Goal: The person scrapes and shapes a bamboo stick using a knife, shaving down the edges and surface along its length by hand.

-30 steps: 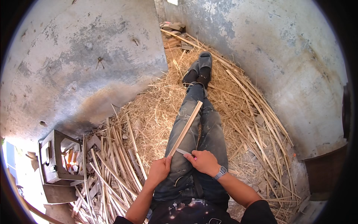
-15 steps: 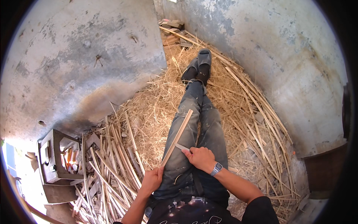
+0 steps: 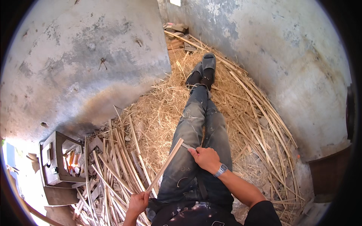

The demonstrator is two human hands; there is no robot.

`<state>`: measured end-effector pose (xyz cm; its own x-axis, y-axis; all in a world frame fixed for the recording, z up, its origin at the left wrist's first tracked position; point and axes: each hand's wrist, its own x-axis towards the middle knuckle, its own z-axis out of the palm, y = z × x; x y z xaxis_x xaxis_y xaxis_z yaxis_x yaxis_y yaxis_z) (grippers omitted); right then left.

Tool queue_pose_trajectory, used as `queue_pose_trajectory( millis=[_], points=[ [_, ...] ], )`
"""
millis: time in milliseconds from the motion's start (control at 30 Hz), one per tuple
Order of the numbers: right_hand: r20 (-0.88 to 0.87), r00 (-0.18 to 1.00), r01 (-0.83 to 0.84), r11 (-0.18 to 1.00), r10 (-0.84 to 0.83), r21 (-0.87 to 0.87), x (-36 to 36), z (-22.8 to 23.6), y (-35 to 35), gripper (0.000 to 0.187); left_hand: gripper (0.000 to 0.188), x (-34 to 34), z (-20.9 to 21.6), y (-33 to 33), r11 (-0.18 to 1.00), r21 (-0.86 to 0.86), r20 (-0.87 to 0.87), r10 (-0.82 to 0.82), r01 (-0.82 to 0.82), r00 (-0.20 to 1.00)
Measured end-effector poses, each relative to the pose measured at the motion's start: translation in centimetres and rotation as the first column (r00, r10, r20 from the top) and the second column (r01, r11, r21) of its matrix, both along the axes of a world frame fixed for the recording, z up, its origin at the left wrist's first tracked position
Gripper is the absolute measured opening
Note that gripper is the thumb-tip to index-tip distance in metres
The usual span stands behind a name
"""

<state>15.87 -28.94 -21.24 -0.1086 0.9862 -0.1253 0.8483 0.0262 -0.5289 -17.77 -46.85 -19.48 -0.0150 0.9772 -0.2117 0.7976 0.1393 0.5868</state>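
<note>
A flat, pale strip of split wood or bamboo [image 3: 164,165] slants up and to the right across my thigh. My left hand [image 3: 138,202] is closed round its lower end, beside my hip. Over my other thigh, my right hand [image 3: 207,158] grips a knife; its handle is hidden in my fingers. The short, light blade [image 3: 186,145] points left and meets the strip close to its upper end. A silver watch [image 3: 221,170] sits on my right wrist. My legs [image 3: 188,128], in dusty dark trousers, stretch out ahead with the ankles crossed.
Pale shavings [image 3: 158,109] cover the floor around my legs. Many long strips [image 3: 124,165] lie heaped on my left, and more strips [image 3: 264,109] run along the right wall [image 3: 279,56]. A wooden frame-like stool [image 3: 62,162] stands at far left, below the left wall [image 3: 90,67].
My left hand has drawn the strip down and to the left. The knife, nearly in place, now meets the strip near its upper end instead of around its middle.
</note>
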Motion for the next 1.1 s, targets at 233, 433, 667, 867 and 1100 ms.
queue_pose_trajectory(
  millis=[233, 433, 667, 867, 1100],
  points=[
    [-0.335, 0.931, 0.184, 0.979, -0.145, 0.09, 2.6, 1.3, -0.7, 0.057, 0.046, 2.8, -0.2, 3.6, 0.992, -0.069, 0.163, 0.111, -0.101, 0.98],
    [-0.107, 0.994, 0.002, 1.0, -0.001, 0.012, 0.6, 1.6, -3.1, 0.058, 0.05, 6.5, -0.9, 9.7, 0.991, -0.093, 0.166, -0.082, 0.098, 0.983],
    [-0.015, 1.0, -0.023, 1.0, 0.023, -0.019, -0.1, 0.0, -2.9, 0.059, 0.048, 5.6, -2.0, 9.8, 0.989, -0.033, 0.117, -0.138, 0.143, 0.984],
    [0.041, 0.997, -0.07, 0.996, 0.068, 0.054, -0.5, -0.9, -2.7, 0.058, 0.046, 4.2, -1.7, 8.9, 0.99, -0.047, 0.116, -0.13, 0.136, 0.985],
    [0.088, 0.991, -0.115, 0.966, 0.097, 0.231, -0.9, -1.6, -2.8, 0.055, 0.045, 3.0, -0.6, 8.3, 0.986, -0.019, 0.101, -0.163, 0.166, 0.981]
  ],
)
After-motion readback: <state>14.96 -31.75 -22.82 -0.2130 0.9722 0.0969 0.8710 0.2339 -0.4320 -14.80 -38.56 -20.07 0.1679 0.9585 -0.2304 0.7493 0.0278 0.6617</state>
